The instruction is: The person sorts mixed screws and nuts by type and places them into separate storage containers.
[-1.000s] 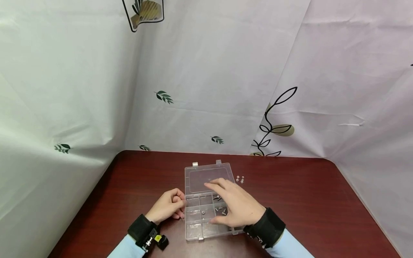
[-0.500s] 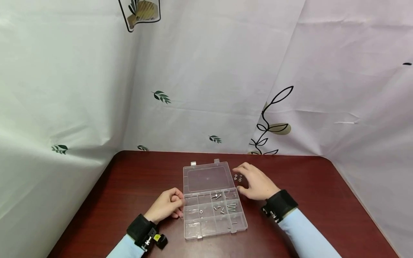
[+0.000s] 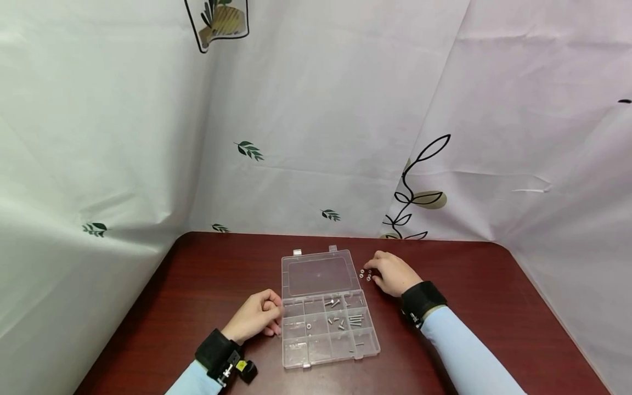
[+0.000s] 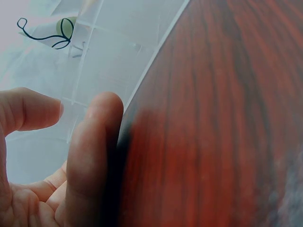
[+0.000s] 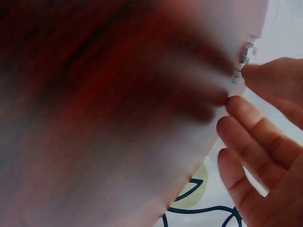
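Observation:
A clear plastic compartment box (image 3: 320,354) lies on the table with its lid (image 3: 318,274) folded back. Short screws (image 3: 355,320) and a small ring-shaped nut (image 3: 309,326) lie in some compartments. At the box's left side rests my left hand (image 3: 254,315), fingers loosely bent, a fingertip right at the box edge in the left wrist view. My right hand (image 3: 392,273) is low over the table right of the lid, beside several small metal nuts (image 3: 362,275). Its thumb (image 5: 270,80) and forefinger stand apart with nothing visibly held between them.
The dark red wooden table (image 3: 469,307) extends on both sides of the box. A white printed cloth (image 3: 316,109) hangs behind it and along the sides. Lid latches (image 3: 297,252) stick out at the back. A black wrist camera strap (image 3: 423,300) is on each wrist.
My right hand has moved from over the box to the nuts at its right, and its thumb and forefinger have drawn closer together. The left hand stays at the box edge.

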Tool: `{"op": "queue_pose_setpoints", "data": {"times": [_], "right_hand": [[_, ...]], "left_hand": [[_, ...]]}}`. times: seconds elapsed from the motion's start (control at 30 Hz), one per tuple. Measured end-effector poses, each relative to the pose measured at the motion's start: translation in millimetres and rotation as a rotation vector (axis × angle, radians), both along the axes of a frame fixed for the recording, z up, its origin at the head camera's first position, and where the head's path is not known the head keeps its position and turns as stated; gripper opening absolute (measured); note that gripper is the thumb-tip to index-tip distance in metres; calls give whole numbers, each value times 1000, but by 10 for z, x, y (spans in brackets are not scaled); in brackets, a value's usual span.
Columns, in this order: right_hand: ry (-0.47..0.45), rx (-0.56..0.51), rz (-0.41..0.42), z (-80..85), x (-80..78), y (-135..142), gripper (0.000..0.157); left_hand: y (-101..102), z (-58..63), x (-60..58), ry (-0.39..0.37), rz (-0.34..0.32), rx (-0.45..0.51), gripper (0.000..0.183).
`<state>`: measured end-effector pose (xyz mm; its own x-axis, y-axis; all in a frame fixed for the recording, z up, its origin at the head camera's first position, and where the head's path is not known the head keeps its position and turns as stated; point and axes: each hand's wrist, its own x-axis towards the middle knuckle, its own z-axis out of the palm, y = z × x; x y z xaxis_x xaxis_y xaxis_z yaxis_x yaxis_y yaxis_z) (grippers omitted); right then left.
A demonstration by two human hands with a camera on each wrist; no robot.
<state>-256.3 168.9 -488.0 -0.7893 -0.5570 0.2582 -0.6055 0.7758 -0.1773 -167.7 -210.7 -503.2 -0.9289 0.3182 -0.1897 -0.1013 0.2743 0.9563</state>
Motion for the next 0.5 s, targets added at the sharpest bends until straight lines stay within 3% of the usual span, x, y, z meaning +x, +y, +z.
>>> {"op": "queue_pose_setpoints", "data": {"times": [0.3, 0.5], "right_hand": [[55, -24, -45, 24, 12, -23, 13], [-40, -13, -140, 68, 79, 32, 14]], "left_hand": [[8, 16, 3, 4, -4, 7, 30], [-4, -8, 4, 9, -3, 4, 29]]}}
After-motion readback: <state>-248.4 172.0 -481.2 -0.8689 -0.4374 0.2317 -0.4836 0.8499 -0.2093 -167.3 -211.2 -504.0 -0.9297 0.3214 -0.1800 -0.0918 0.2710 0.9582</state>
